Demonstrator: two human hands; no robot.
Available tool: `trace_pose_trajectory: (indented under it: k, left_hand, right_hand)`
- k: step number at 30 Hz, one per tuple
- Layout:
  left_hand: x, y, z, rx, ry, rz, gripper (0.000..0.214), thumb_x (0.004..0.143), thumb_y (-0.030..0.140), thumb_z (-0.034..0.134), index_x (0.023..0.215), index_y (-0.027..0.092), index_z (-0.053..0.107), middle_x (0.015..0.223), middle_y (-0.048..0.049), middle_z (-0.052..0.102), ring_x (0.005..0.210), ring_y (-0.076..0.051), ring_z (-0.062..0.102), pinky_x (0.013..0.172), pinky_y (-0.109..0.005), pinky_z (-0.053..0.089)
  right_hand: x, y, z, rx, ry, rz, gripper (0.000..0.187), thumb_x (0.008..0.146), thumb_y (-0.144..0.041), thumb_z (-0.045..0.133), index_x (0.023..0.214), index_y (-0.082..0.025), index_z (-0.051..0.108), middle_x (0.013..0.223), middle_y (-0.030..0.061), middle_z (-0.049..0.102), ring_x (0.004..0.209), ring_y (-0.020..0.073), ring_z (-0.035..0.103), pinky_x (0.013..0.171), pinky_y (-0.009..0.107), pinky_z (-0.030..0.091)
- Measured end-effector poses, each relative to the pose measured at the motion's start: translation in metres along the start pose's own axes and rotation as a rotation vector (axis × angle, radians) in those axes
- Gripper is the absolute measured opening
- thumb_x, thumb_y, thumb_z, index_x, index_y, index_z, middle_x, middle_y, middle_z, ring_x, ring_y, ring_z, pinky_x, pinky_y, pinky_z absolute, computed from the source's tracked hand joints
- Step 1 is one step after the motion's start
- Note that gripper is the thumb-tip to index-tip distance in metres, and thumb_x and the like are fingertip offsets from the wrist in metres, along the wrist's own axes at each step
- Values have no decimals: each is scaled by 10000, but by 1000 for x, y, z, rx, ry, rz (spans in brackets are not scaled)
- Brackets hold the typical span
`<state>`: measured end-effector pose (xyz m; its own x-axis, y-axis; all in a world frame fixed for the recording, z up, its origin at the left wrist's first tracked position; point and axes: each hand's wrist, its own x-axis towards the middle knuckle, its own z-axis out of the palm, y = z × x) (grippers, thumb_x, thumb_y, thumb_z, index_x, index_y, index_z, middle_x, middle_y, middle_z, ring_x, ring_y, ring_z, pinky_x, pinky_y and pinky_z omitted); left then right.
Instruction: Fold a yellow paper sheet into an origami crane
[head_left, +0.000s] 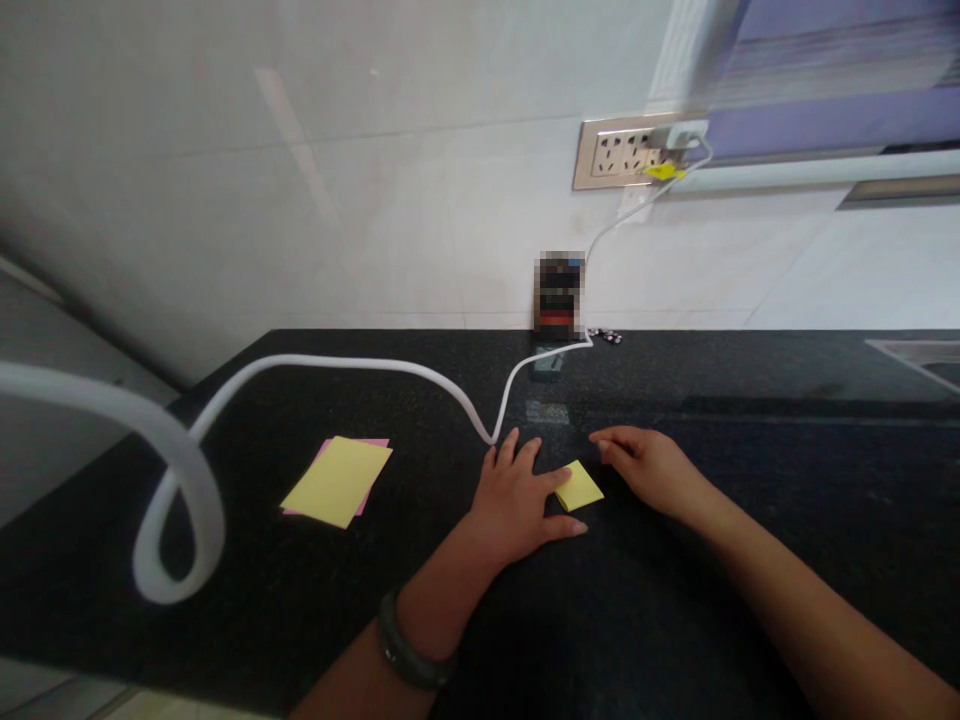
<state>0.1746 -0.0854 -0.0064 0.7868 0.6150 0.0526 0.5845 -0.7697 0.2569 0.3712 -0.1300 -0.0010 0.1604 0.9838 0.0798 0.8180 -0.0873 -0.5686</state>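
Observation:
A small folded piece of yellow paper (581, 488) lies on the dark countertop in front of me. My left hand (514, 495) rests flat with its fingers spread, and its index fingertip presses on the left corner of the folded paper. Just right of the paper, and apart from it, is my right hand (643, 465). Its fingers are curled in and the thumb lies close to the index finger, with nothing visible between them. Farther left, a flat yellow sheet (337, 482) lies over a pink sheet (381, 443), mostly covering it.
A white cable (360, 362) loops across the countertop (247, 610) and passes close to my left fingertips. A phone-like device, pixelated (559, 295), leans on the tiled wall. Above it is a socket panel (607, 152) with a plugged-in charger (681, 134). A sink edge (911, 350) shows at right.

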Motion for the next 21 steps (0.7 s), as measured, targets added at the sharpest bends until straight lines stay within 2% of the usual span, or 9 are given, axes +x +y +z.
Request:
trace_pose_trajectory:
  k: [2,5,10,21]
  left_hand:
    - [0,0,1,-9,-11,-10,643,619,718,334,1168,393,414,1321,-53,273,1235,-341,97,929,-544,149]
    - [1,-1,2,-23,-32,-27,641,611,716,355,1172,409,401,1326,-41,264,1239,-339,84,934,-545,135]
    - [3,-1,2,-41,-29,-43,660,591,713,392,1181,419,382,1329,-36,261,1239,-338,89,931,-551,136]
    - [1,1,2,-12,-3,-53,688,573,744,350,1166,400,412,1327,-43,264,1238,-347,86,922,-559,145]
  right_hand:
    - [-7,0,-10,-99,-19,-157,312,779,-203,374,1013,-210,581,912,34,617,817,142,560,713,238,400]
    - [-19,-5,-13,-334,-169,-279,332,784,-175,366,1029,-281,565,839,11,602,731,138,575,645,242,401]
    - [-26,-14,1,-592,-224,-291,376,795,-186,361,1144,-277,465,776,25,583,629,154,572,517,239,356]
    - [-55,-7,-3,-665,-263,-338,488,758,-115,373,1227,-248,390,795,35,557,667,163,557,537,248,370]
